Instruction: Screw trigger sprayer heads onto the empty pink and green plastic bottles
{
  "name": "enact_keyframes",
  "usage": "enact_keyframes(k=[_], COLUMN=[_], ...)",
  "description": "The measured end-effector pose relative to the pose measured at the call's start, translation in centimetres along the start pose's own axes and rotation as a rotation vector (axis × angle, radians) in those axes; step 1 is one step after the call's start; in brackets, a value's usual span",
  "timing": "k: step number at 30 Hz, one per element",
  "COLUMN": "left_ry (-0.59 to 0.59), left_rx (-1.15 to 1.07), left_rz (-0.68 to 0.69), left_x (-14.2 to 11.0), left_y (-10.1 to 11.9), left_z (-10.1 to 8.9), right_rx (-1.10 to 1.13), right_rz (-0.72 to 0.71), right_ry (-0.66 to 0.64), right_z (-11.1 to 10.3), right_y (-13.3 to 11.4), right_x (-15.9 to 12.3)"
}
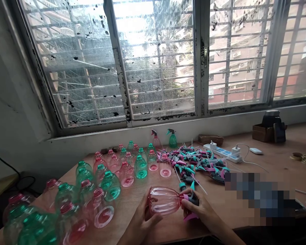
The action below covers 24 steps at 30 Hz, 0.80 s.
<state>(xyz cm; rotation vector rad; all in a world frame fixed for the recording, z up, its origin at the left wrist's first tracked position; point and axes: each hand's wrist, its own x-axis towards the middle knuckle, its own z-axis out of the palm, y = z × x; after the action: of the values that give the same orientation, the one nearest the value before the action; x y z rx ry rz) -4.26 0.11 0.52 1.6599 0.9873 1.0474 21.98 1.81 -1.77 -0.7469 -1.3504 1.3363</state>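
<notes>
A clear pink spray bottle (164, 201) lies sideways between my hands near the table's front edge, its neck pointing right. My left hand (144, 216) is wrapped round the base end. At the neck, my right hand (197, 204) grips the grey and pink trigger sprayer head (193, 198), with fingers at its pink collar. The collar sits at the bottle's mouth; how tightly it is screwed on I cannot tell. Just behind my right hand lies a teal and grey sprayer head (183, 186), part of a heap of sprayer heads (191, 161) with thin white tubes.
Many open pink and green bottles, such as a green bottle (111, 185), crowd the table's left side. Two bottles with sprayers, one a green spray bottle (172, 139), stand by the wall. A power strip (223, 153) and cardboard box (266, 132) lie right. A blurred patch (262, 199) hides something.
</notes>
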Motion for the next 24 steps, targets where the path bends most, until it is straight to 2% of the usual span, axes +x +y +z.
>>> enact_keyframes(k=[5,14,19,24], left_ry=[-0.052,-0.072,-0.045,-0.082], left_rx=[-0.035,-0.005,0.069,0.053], left_rz=[0.033,0.039,0.008,0.043], left_x=[0.0,-0.1,-0.2,-0.3], left_y=[0.5,0.8,0.0,-0.4], left_z=[0.4,0.1,-0.2,0.0], right_rx=[0.03,0.015,0.015,0.019], right_rz=[-0.012,-0.002,-0.007,-0.014], right_ry=[0.021,0.026,0.03,0.039], right_z=[0.2,0.5,0.2,0.1], right_y=[-0.2,-0.7,-0.2,0.1], right_x=[0.0,-0.2,0.0,0.0])
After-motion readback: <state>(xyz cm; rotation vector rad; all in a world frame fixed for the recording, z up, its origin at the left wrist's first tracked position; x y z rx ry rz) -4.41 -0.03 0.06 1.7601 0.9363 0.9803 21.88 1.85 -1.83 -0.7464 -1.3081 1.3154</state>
